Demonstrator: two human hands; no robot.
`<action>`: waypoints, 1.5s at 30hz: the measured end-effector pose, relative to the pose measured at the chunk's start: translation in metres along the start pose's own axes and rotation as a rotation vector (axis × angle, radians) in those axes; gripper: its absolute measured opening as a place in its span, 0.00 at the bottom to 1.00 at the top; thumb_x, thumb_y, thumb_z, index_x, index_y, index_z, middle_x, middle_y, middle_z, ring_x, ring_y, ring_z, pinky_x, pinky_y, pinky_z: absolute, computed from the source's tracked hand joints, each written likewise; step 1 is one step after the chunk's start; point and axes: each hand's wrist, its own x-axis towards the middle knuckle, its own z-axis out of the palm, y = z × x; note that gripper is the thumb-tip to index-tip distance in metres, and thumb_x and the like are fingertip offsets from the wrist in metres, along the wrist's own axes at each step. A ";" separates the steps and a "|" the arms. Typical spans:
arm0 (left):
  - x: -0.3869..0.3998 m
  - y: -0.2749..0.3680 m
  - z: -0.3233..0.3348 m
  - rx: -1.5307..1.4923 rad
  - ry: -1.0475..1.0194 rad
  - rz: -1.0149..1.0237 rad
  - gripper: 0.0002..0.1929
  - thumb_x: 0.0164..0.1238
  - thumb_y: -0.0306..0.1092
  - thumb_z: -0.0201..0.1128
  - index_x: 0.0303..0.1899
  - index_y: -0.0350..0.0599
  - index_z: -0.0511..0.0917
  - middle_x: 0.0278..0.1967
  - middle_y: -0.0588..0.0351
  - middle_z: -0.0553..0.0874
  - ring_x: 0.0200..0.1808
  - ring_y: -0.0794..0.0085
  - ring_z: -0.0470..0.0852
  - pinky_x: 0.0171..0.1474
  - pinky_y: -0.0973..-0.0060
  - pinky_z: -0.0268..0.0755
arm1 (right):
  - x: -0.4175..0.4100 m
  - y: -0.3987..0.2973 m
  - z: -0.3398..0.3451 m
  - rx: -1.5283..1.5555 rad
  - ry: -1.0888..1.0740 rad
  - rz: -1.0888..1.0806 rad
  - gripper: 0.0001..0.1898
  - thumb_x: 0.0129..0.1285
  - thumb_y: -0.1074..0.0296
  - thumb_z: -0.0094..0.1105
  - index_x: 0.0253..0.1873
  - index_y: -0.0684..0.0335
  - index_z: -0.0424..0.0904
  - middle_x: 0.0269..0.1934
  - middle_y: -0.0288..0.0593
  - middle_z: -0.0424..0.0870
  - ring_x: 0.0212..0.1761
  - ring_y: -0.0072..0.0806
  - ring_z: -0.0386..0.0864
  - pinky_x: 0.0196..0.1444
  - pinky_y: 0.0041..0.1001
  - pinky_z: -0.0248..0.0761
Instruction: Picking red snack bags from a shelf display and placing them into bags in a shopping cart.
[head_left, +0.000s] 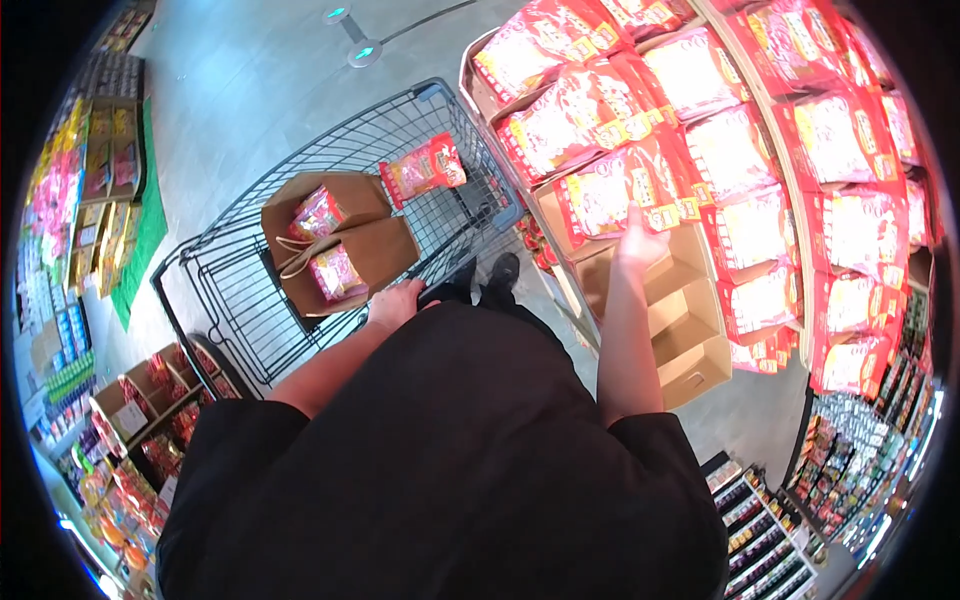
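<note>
My left hand (394, 303) is closed on the near rim of a dark wire shopping cart (225, 300). Inside the cart stand two open brown paper bags (390, 244), side by side, with pink-and-red packets (335, 271) in them. Another red packet (423, 169) lies in the cart beyond the bags. To the right, my right hand (643, 244) is at the lower edge of a large red plastic packet (607, 196) in a cardboard display. One finger or the thumb lies over its front; whether the hand grips it is hidden.
Rows of similar red packets (847, 150) fill the display on the right. Cardboard compartments (679, 307) below my right hand show bare interiors. Cardboard boxes of goods (142, 405) stand at lower left, shelves (765, 540) at lower right. Green floor matting (146, 247) edges the left aisle.
</note>
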 end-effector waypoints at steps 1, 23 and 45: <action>-0.001 0.000 0.001 0.020 0.008 0.009 0.33 0.71 0.70 0.56 0.57 0.48 0.78 0.51 0.47 0.86 0.55 0.49 0.86 0.55 0.53 0.80 | -0.002 0.001 -0.001 0.001 -0.023 0.009 0.25 0.62 0.83 0.73 0.62 0.73 0.72 0.56 0.52 0.84 0.52 0.32 0.85 0.58 0.31 0.80; -0.008 0.000 -0.009 0.030 -0.010 0.047 0.29 0.70 0.65 0.60 0.55 0.47 0.78 0.50 0.47 0.84 0.50 0.49 0.87 0.49 0.54 0.81 | -0.130 -0.101 0.040 0.274 -0.605 0.313 0.22 0.79 0.64 0.57 0.70 0.68 0.65 0.59 0.50 0.80 0.52 0.38 0.86 0.48 0.39 0.87; -0.001 -0.006 0.004 -0.045 0.000 0.009 0.21 0.74 0.58 0.60 0.51 0.51 0.80 0.43 0.51 0.82 0.38 0.54 0.89 0.37 0.56 0.81 | -0.185 0.261 0.203 -0.465 -0.076 1.216 0.19 0.72 0.72 0.53 0.65 0.59 0.78 0.58 0.48 0.85 0.52 0.47 0.88 0.51 0.49 0.84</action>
